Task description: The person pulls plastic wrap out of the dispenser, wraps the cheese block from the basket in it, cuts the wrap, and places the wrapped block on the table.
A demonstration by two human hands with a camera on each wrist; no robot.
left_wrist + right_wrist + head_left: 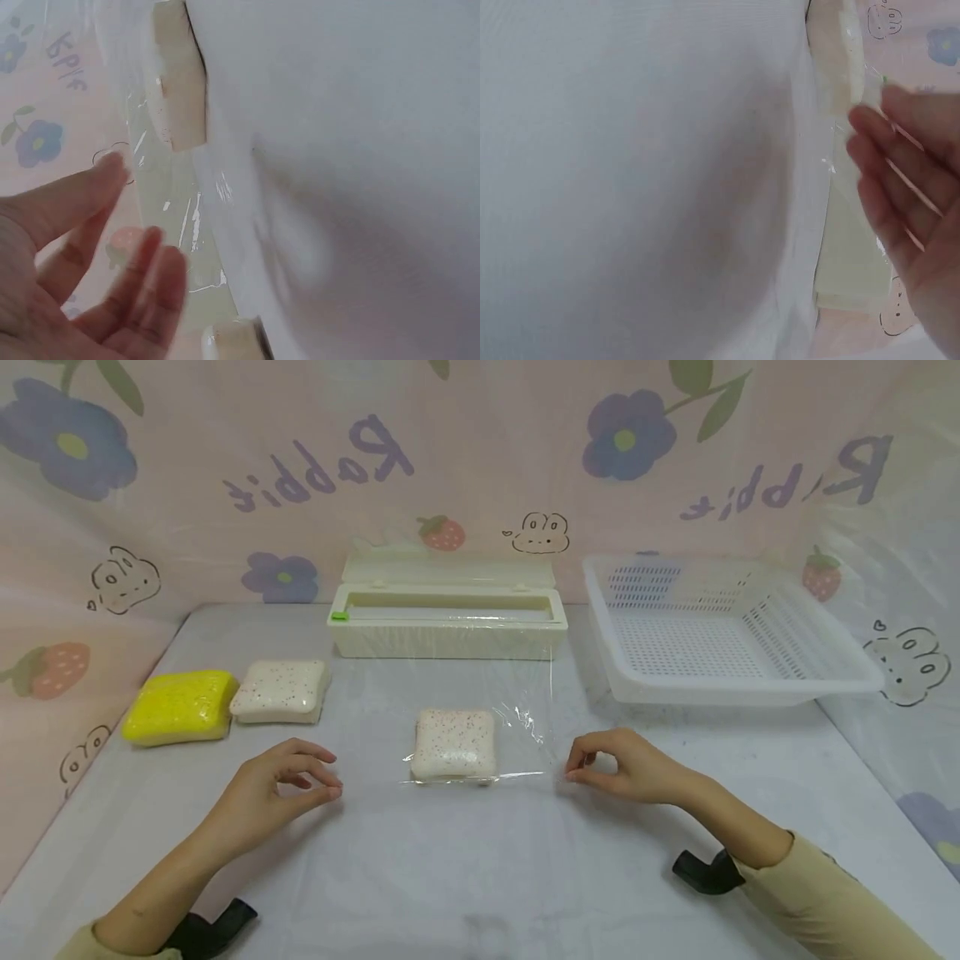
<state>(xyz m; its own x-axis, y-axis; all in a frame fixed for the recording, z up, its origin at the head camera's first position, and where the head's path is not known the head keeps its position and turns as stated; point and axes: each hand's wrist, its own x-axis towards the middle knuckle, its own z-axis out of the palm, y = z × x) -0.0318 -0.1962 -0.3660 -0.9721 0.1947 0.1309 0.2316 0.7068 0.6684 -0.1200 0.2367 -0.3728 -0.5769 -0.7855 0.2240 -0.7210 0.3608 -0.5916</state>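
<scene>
A speckled white pillow-shaped block lies mid-table beneath a sheet of clear cling film. The film runs back to a cream dispenser box whose lid stands up. My left hand hovers to the left of the covered block, thumb and fingers apart; the left wrist view also shows this hand holding nothing. Beside the film's right edge is my right hand, fingers loosely bent. In the right wrist view the thumb of that hand stands off from the fingers, with nothing visibly held.
A yellow block and another speckled white block sit side by side at the left. At the back right stands a white perforated basket. A green slider is at the box's left end. A patterned curtain hangs behind.
</scene>
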